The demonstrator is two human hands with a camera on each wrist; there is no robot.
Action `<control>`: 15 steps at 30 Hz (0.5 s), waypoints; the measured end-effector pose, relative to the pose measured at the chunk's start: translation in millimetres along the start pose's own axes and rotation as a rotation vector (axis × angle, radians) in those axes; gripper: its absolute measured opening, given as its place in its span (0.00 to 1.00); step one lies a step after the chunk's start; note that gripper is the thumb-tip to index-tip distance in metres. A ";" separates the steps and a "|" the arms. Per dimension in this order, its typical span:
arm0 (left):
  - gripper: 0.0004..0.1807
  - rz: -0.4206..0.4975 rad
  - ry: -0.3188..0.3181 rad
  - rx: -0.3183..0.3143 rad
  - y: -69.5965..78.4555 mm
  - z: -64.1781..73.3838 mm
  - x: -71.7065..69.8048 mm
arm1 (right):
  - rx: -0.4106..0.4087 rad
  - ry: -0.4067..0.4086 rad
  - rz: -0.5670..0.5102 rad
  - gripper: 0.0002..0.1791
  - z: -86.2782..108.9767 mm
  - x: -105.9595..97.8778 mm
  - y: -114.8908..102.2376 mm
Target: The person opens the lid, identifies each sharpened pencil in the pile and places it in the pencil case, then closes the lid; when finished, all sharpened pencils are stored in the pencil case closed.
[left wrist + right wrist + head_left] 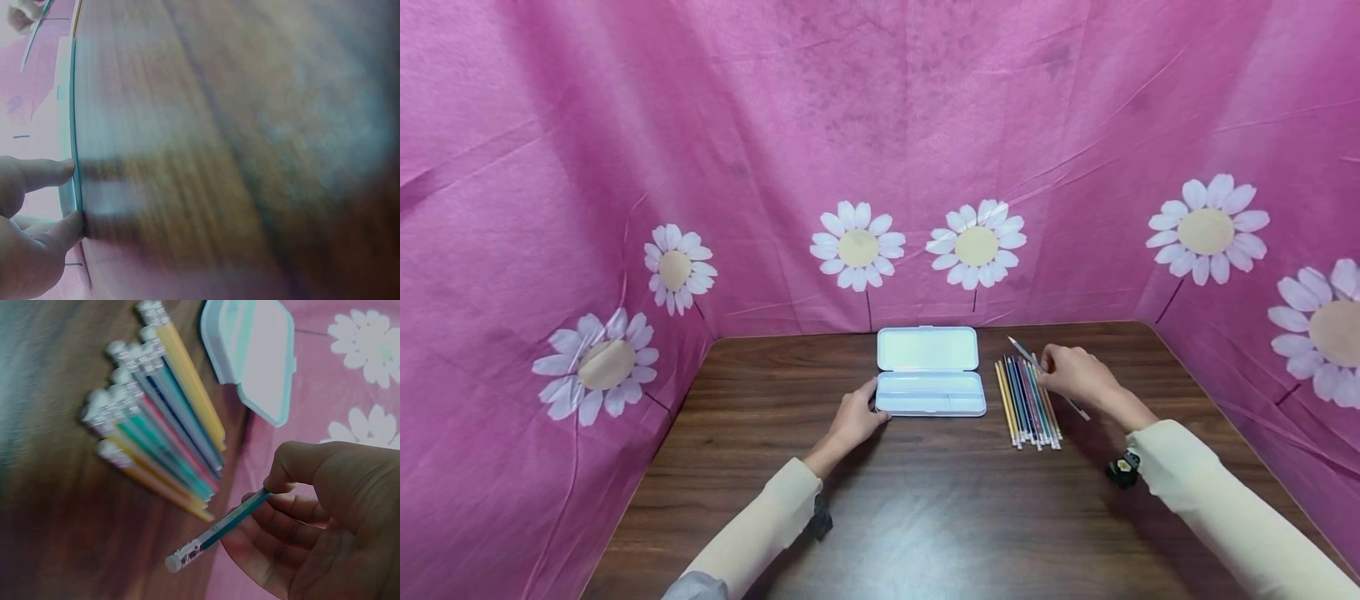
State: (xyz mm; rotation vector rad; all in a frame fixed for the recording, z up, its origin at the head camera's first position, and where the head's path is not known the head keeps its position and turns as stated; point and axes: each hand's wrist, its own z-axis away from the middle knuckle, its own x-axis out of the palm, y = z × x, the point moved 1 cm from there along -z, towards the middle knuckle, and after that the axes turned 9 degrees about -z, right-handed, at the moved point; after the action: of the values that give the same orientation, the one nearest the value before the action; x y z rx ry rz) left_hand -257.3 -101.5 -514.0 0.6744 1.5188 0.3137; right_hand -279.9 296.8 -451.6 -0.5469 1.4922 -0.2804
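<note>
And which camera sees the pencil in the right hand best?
The right wrist view: the pencil held by the right hand looks biggest there, eraser end included, tip hidden. The head view shows both ends, but small. The left wrist view shows it blurred, top left.

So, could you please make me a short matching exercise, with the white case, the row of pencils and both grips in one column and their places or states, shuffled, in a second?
Column one
1. White case
2. Row of pencils
3. Left grip
4. Right grip

Column two
A. Pinching a single pencil
B. Open, with its lid tipped back
C. At the left end of the case
D. Lying side by side on the table

Right pairs: 1-B, 2-D, 3-C, 4-A
</note>
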 end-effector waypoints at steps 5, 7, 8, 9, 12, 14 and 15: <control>0.42 0.005 -0.006 -0.010 0.1 -0.1 0.4 | -0.047 -0.009 0.028 0.07 -8.5 -6.8 -22.2; 0.42 0.010 -0.008 -0.012 0.2 -0.7 0.5 | -0.071 -0.014 0.040 0.07 -12.6 -8.7 -31.0; 0.42 0.012 -0.008 -0.012 0.2 -1.0 0.6 | -0.084 -0.015 0.047 0.07 -14.8 -9.5 -35.6; 0.42 0.014 -0.009 -0.013 0.1 -1.2 0.6 | -0.099 -0.015 0.055 0.07 -16.7 -9.9 -40.5; 0.42 0.015 -0.008 -0.011 0.0 -1.5 0.9 | -0.141 -0.031 0.074 0.06 -22.4 -10.6 -54.8; 0.42 0.010 -0.007 -0.009 -0.5 -1.7 0.9 | -0.173 -0.046 0.088 0.06 -26.1 -9.9 -64.7; 0.41 0.007 -0.005 -0.007 -0.7 -1.8 0.9 | -0.189 -0.054 0.092 0.06 -27.9 -9.3 -69.3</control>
State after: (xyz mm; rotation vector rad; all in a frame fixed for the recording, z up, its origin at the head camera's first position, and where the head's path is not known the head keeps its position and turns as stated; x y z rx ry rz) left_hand -259.2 -101.1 -515.0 0.6751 1.5098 0.3223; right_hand -297.4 237.9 -408.2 -0.6293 1.4949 -0.0518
